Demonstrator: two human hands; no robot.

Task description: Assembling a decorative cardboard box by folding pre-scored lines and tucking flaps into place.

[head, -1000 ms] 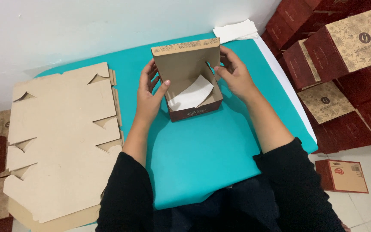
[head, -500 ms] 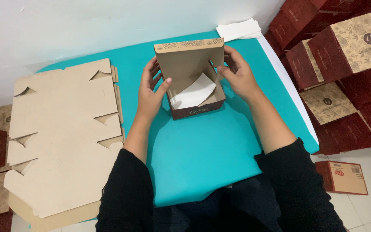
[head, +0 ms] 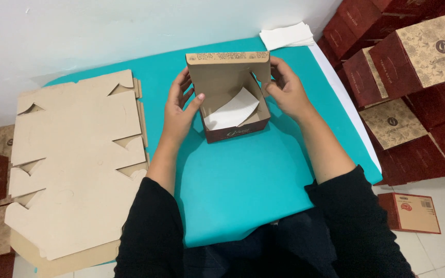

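Two hands flank the open box (head: 235, 110): left hand (head: 178, 110) and right hand (head: 287, 90), each grip pinching a side wall.

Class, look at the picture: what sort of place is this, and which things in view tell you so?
Probably a small packing workspace. Flat box blanks are stacked on the teal table, finished boxes are piled alongside, and both hands, left and right, hold an open box.

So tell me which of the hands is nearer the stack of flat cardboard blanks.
Left. The left hand grips the open box on the side facing the stack of flat cardboard blanks; the right hand holds the box's far side.
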